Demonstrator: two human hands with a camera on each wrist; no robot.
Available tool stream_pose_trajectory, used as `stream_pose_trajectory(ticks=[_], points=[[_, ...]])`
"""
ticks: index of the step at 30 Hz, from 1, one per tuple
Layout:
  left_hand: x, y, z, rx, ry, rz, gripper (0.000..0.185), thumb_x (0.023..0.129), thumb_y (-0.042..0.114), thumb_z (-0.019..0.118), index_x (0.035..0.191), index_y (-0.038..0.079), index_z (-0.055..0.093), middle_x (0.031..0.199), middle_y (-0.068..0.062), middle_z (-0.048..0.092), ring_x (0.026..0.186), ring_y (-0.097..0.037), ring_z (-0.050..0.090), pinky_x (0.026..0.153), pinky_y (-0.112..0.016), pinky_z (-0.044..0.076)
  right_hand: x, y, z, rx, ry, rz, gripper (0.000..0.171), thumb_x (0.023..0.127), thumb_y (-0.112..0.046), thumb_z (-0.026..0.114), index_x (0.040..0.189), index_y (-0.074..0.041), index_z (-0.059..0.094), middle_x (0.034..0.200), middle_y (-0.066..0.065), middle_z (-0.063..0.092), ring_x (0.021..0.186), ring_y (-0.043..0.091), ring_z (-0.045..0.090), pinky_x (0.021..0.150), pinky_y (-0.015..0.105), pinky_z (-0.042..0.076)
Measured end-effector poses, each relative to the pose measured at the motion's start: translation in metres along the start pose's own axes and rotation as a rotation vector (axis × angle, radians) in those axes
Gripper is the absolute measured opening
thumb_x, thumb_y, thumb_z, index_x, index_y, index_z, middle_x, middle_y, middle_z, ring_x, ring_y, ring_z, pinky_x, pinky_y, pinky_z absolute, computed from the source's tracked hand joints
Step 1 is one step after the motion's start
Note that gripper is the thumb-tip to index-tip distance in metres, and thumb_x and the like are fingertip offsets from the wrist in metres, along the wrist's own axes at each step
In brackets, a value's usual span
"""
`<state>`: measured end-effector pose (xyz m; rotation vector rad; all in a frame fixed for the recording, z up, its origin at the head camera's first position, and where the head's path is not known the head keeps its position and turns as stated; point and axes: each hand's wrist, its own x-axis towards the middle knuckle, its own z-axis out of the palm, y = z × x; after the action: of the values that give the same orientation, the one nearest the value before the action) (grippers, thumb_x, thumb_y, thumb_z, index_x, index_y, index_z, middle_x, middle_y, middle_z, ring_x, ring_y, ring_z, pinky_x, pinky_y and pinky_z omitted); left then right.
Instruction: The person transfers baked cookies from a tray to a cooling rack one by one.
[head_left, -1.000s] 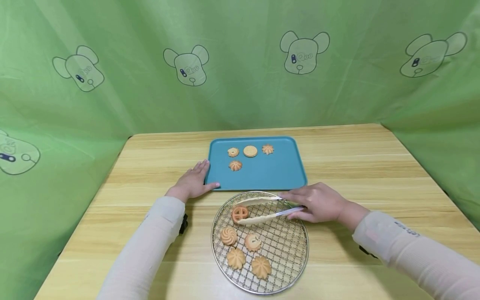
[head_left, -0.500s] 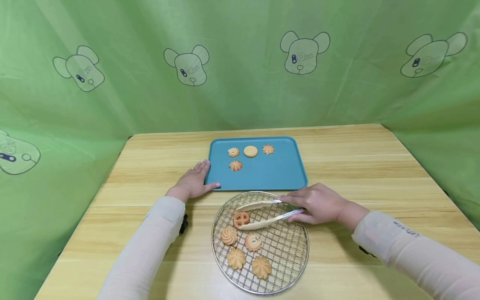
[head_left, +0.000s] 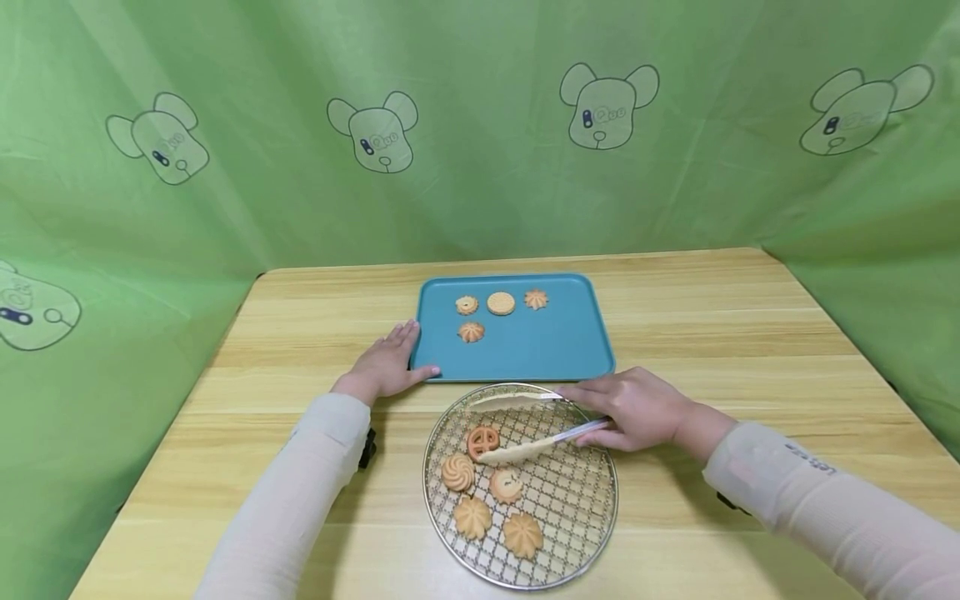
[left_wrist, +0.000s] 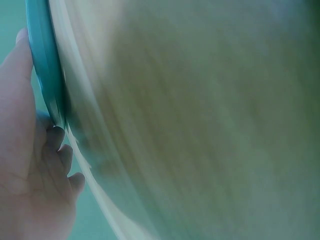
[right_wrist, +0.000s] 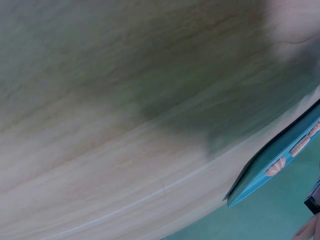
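Observation:
In the head view my right hand (head_left: 641, 408) grips a pair of tongs (head_left: 521, 452) with metal shanks and cream-coloured tips. The tong arms stand apart over a round wire rack (head_left: 562, 533). The lower tip overlaps the near right edge of a brown pretzel-shaped cookie (head_left: 482, 442); the upper arm lies beyond it, away from the cookie. My left hand (head_left: 384, 362) rests at the front left corner of a blue tray (head_left: 540, 350), fingers extended along its left side, thumb on its front edge. The left wrist view shows the tray's side (left_wrist: 45, 60) against this hand.
Near the pretzel-shaped cookie, the rack also bears a swirl cookie (head_left: 457, 472), a round cookie (head_left: 506, 484) and two flower-shaped cookies (head_left: 522, 534). Several cookies, one a plain round cookie (head_left: 501, 302), lie on the tray. Green curtain (head_left: 480, 192) surrounds the wooden table (head_left: 697, 325).
The tong arms have spread wider, the upper one shifting away from the pretzel-shaped cookie. That cookie sits slightly closer to the swirl cookie than a second ago. My left hand keeps its place.

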<state>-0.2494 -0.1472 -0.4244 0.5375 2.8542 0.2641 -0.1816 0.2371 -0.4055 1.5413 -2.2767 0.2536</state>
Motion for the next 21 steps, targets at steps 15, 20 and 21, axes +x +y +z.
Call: stream_pose_trajectory(ticks=[15,20,21], points=[[-0.002,0.002,-0.002,-0.004,-0.006,-0.006,0.093,0.091,0.065,0.041,0.152,0.004,0.007,0.158,-0.011,0.005,0.144,-0.028,0.004,0.115,-0.045,0.011,0.006,-0.004,0.000,-0.047,-0.028,0.110,0.085,0.086,-0.068,0.050,0.135,0.002,0.049,0.103,0.017,0.066,0.067,0.020,0.066,0.048,0.025,0.053],[-0.001,0.001,-0.001,-0.002,-0.009,-0.011,0.093,0.091,0.066,0.041,0.153,0.004,0.007,0.158,-0.010,0.004,0.144,-0.027,0.003,0.115,-0.044,0.010,0.010,-0.005,-0.001,-0.052,-0.058,0.181,0.087,0.086,-0.070,0.045,0.138,0.000,0.047,0.107,0.017,0.065,0.065,0.021,0.064,0.044,0.022,0.048],[-0.001,0.001,-0.001,-0.002,-0.009,-0.011,0.093,0.091,0.066,0.041,0.153,0.004,0.007,0.158,-0.011,0.004,0.144,-0.027,0.003,0.115,-0.044,0.010,0.011,-0.006,-0.002,-0.054,-0.069,0.203,0.088,0.086,-0.070,0.046,0.138,0.000,0.046,0.108,0.018,0.065,0.066,0.021,0.065,0.044,0.022,0.047]])
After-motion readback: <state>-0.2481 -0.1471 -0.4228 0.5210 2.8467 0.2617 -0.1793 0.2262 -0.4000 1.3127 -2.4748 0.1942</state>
